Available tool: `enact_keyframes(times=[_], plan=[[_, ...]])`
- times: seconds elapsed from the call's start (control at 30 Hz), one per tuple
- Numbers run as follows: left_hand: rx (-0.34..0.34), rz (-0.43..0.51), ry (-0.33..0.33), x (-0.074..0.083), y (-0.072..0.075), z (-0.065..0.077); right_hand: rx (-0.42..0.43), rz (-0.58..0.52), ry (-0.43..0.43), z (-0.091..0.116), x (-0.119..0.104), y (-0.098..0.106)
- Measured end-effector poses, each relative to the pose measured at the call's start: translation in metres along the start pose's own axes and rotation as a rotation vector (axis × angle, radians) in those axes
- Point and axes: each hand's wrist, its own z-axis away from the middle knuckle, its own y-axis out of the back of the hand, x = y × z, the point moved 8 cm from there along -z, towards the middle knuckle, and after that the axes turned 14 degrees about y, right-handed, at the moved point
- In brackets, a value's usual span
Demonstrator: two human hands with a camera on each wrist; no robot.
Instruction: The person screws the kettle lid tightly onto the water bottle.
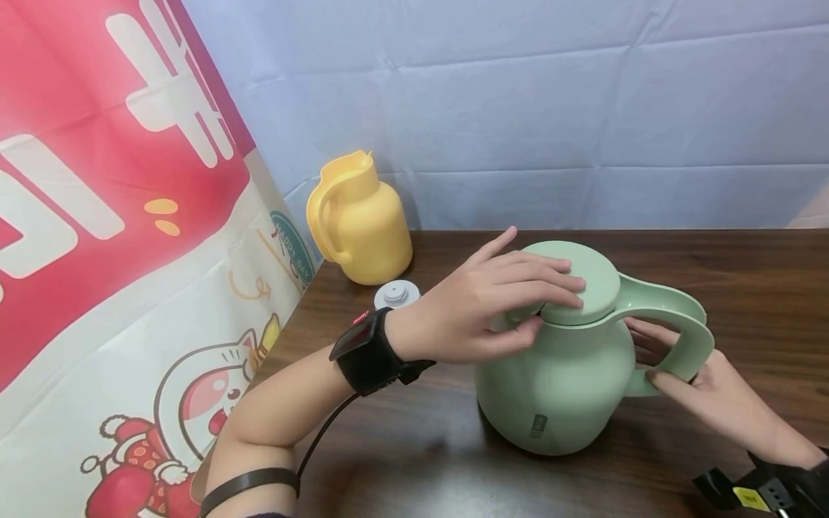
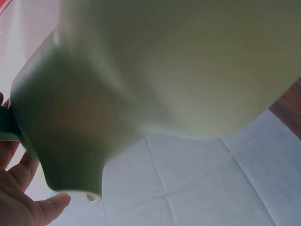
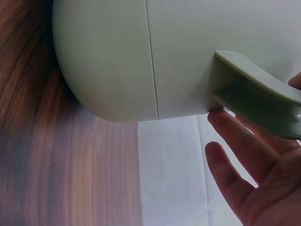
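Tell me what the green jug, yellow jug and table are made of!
Green jug: probably plastic with a satin finish; its colour is smooth and even, and a thin seam crosses the body. Painted metal is possible.

Yellow jug: likely plastic, slightly shiny, with soft highlights.

Table: looks like dark wood with a soft sheen. It shows grain streaks, but that could be printed.

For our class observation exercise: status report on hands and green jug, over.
Left hand on lid; right hand around handle. Green jug upright on table. Yellow jug aside, nothing visibly blocking.
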Motion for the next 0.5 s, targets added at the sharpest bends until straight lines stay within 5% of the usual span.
enact_keyframes(times=[0.5], plan=[[0.048,0.121,-0.035,-0.0099,0.0071,0.0074,0.008,-0.001,0.006,-0.0017,-0.0038,-0.0004]])
